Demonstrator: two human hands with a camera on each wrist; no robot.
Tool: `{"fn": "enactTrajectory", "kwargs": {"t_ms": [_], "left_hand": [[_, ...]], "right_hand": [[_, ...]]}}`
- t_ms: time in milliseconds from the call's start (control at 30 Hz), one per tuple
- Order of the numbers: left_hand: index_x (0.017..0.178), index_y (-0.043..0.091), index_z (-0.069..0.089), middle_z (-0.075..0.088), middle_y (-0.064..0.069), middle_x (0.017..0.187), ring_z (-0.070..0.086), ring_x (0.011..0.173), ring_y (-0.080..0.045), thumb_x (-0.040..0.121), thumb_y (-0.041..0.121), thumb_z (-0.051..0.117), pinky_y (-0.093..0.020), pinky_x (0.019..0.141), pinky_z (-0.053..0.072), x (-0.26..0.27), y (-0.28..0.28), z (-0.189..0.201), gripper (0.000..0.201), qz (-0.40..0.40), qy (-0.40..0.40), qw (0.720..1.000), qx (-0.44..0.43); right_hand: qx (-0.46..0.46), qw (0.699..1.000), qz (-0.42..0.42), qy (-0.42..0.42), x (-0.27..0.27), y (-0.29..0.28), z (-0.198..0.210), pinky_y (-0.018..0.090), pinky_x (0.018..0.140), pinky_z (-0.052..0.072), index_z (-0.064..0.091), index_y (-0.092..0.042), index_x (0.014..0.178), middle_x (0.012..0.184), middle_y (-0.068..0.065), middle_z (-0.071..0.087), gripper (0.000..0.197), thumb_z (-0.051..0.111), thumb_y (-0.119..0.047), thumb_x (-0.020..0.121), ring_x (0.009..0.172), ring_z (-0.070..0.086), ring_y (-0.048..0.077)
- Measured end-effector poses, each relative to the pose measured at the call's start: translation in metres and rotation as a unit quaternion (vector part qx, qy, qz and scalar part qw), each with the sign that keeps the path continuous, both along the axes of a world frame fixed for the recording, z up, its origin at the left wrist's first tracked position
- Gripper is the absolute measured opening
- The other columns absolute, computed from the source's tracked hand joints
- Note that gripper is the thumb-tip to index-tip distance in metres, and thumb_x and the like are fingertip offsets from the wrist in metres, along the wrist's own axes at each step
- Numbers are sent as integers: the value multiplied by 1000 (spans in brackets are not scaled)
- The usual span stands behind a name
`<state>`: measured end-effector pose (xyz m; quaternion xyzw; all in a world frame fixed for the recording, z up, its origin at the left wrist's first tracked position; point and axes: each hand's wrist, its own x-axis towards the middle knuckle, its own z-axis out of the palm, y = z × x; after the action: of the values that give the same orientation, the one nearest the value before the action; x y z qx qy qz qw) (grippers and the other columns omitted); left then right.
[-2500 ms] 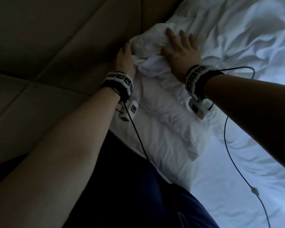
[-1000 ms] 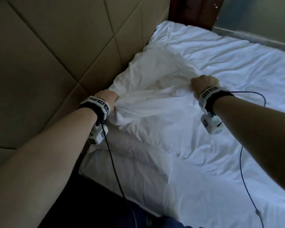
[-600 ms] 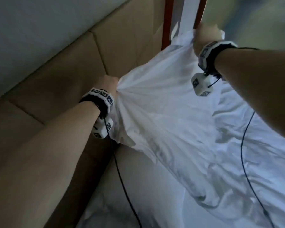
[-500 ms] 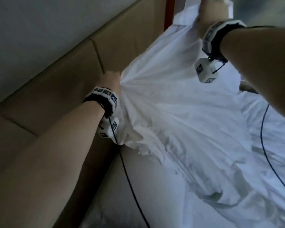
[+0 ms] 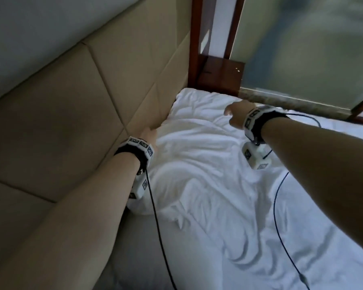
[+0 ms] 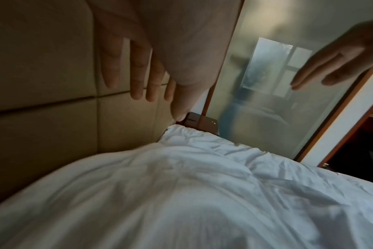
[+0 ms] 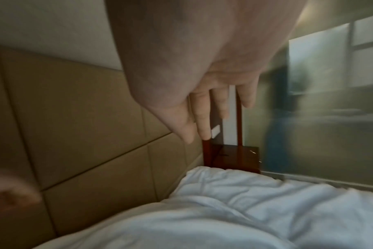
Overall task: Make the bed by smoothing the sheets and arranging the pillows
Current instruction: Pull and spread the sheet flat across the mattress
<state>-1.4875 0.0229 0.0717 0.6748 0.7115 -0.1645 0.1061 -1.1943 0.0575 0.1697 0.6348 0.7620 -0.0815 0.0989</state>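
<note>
A white wrinkled sheet lies spread over the bed, reaching the padded headboard. It bulges over a pillow near the headboard. My left hand hovers just above the sheet beside the headboard, fingers straight and spread, holding nothing. My right hand hangs above the sheet near the bed's far corner, fingers straight and empty. In the left wrist view the sheet fills the lower half and my right hand shows at the upper right.
A dark wooden nightstand stands past the bed's far corner, by a wooden post. A frosted glass wall runs along the far side of the bed. Black cables trail from both wrists across the sheet.
Both hands held the sheet bunched and lifted high half a second ago. They have let go, the sheet has dropped flat onto the bed, and the hands are lower with straight fingers.
</note>
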Motion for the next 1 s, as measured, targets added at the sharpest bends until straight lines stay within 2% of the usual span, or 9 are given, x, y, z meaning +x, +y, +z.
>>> {"fn": "enactTrajectory", "kwargs": {"t_ms": [67,133,267,367,533,700,767,900,1000], "left_hand": [[135,12,46,51,-9,136,57,114,-29,96,28,53,-44,96,49,17,9,-10,43,-50,11,999,-15],[125,11,55,60,-9,123,63,102,-30,90,26,59,-42,86,54,48,5,8,38,-78,5,997,-15],[112,12,65,67,-10,107,66,91,-30,83,24,65,-39,80,56,119,-20,58,31,-145,-21,989,1],[108,14,65,68,-9,101,66,85,-28,79,28,66,-41,77,58,175,-44,78,32,-187,-36,982,-6],[100,16,64,64,-7,98,63,78,-26,87,25,55,-34,70,53,263,-123,102,19,-254,-29,967,8],[102,17,67,68,-7,101,66,84,-27,80,24,62,-39,75,58,353,-190,111,24,-282,20,959,1],[101,18,65,67,-6,101,65,83,-27,78,23,65,-39,75,58,392,-224,117,24,-284,35,958,21],[111,13,62,64,-8,110,64,96,-30,91,26,56,-36,79,53,470,-297,119,26,-256,12,965,59],[115,13,62,65,-11,111,64,94,-31,91,22,54,-37,79,54,518,-346,119,27,-230,9,971,70]], "right_hand": [[-10,999,-43,19,25,-22,-2,42,99,48,62,-20,123,128,9,60,41,49,-15,85,117,56,30],[-7,996,-83,37,48,-48,5,42,97,49,64,-19,119,123,10,63,37,49,-13,86,114,58,30],[18,989,-140,37,98,-109,24,42,93,52,66,-20,113,118,7,65,36,46,-13,84,107,62,29],[16,983,-179,37,137,-167,30,43,89,54,67,-19,110,112,8,66,36,45,-12,81,100,64,29],[-21,974,-226,25,206,-269,19,43,86,55,68,-15,106,108,12,65,33,44,-11,83,95,64,32],[-26,964,-264,31,298,-356,14,44,92,52,66,-14,112,115,11,63,29,47,-14,90,104,61,34],[-20,963,-269,24,345,-384,13,44,90,53,67,-11,111,112,14,64,28,48,-12,90,101,62,34],[-13,969,-246,13,431,-428,7,43,85,54,65,-12,103,107,15,62,24,50,-15,86,93,61,35],[-8,978,-210,11,483,-457,4,43,84,54,65,-15,99,103,13,61,22,49,-16,84,90,61,36]]}}
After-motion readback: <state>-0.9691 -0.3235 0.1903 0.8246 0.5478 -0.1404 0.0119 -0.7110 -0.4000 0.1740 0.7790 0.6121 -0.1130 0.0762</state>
